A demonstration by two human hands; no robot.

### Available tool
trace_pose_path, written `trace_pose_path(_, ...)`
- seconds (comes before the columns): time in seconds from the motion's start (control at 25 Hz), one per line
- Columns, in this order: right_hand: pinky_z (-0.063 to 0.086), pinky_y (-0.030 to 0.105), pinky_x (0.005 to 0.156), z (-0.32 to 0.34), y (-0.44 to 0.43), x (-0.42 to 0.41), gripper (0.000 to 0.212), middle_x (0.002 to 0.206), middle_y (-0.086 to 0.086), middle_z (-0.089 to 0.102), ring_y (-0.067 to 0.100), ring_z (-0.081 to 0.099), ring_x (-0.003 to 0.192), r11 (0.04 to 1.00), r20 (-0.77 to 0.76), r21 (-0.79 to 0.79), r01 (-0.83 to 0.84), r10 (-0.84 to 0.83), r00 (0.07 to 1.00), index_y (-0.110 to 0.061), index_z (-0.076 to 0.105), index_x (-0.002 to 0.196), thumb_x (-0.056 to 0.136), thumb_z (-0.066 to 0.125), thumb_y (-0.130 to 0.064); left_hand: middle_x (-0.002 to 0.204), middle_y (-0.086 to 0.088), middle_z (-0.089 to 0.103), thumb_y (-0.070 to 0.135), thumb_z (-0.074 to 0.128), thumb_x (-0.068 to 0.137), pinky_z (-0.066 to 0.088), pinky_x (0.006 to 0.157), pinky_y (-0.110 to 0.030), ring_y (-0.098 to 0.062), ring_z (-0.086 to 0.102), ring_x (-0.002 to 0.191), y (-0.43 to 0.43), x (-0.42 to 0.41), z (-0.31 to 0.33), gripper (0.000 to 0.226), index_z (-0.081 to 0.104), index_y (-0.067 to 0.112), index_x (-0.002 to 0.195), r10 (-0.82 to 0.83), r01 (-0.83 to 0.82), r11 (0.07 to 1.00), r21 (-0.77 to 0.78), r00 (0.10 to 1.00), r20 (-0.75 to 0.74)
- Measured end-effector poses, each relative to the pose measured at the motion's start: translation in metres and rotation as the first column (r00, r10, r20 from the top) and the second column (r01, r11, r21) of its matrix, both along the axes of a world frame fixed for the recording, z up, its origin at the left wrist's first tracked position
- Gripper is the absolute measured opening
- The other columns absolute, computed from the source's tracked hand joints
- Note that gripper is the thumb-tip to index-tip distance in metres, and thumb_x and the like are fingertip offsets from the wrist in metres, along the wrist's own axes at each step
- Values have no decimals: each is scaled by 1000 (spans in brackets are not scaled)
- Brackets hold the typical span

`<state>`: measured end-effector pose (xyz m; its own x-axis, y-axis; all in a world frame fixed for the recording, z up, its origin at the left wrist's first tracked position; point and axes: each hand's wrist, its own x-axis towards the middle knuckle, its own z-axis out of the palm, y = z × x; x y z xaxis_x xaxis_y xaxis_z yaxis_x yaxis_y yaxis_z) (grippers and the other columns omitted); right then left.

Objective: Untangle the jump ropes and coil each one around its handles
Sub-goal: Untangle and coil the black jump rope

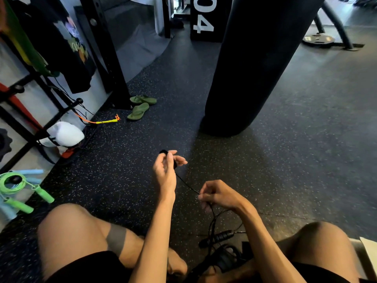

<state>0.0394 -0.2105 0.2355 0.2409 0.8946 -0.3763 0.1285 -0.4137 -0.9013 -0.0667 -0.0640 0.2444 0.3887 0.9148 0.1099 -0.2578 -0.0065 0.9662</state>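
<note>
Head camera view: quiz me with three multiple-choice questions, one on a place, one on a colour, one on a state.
1. Where are the green flip-flops? A) on the floor left of the punching bag B) in the person's lap C) on a shelf
2. The coiled jump rope at far left is: A) red B) white C) green
3. The left hand is: A) flat on the floor B) gripping a black handle C) on a knee
Answers: 1A, they lie beside the bag; 2C, cord and handles are green; 3B, fingers curl round it while the right hand pinches the black rope.
</note>
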Motion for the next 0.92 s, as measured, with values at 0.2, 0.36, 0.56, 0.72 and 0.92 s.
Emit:
trace_pose_path(0.2, 50, 30, 58, 22, 6, 5, 12, 69, 8, 63, 17, 59, 60, 996, 158, 83, -45, 31, 987, -12, 65, 88, 98, 58, -15, 66, -7, 69, 14, 46, 101, 52, 55, -25, -15, 65, 56, 5, -9, -2, 21, 62, 3, 94, -200, 295, 946, 134, 856, -477)
trace_pose_path(0.36, 46, 29, 58, 42, 16, 12, 19, 66, -5, 60, 7, 55, 58, 986, 444, 127, -107, 40, 895, -25, 64, 82, 98, 56, -22, 53, -5, 57, 25, 47, 101, 43, 49, -27, -11, 53, 45, 1, -11, 4, 35, 64, 6, 77, -376, 482, 875, -38, 630, -680)
trace_pose_path(0.56, 37, 15, 53, 42, 21, 18, 23, 63, -13, 55, -1, 51, 56, 979, 565, 201, -3, -114, 817, -30, 60, 73, 97, 59, -31, 46, -5, 38, 33, 48, 100, 26, 47, -28, -15, 33, 42, -4, -10, 8, 50, 56, 6, 60, -551, 523, 826, -211, 668, -500)
trace_pose_path(0.72, 34, 21, 51, 30, 19, 21, 33, 61, -8, 51, 2, 42, 54, 949, 495, 296, 107, -248, 833, -24, 56, 70, 96, 56, -44, 47, 3, 23, 32, 50, 99, 14, 47, -29, -12, 19, 43, -4, -12, 14, 45, 52, 12, 59, -620, 551, 766, -332, 769, -154)
trace_pose_path(0.92, 48, 31, 59, 2, 13, 24, 33, 63, 2, 67, 7, 57, 55, 970, 466, 189, 150, -223, 856, -21, 59, 75, 98, 53, -44, 50, 7, 23, 31, 46, 99, 13, 50, -27, -8, 20, 44, 8, -16, 20, 36, 55, 9, 72, -381, 475, 725, -498, 880, 284)
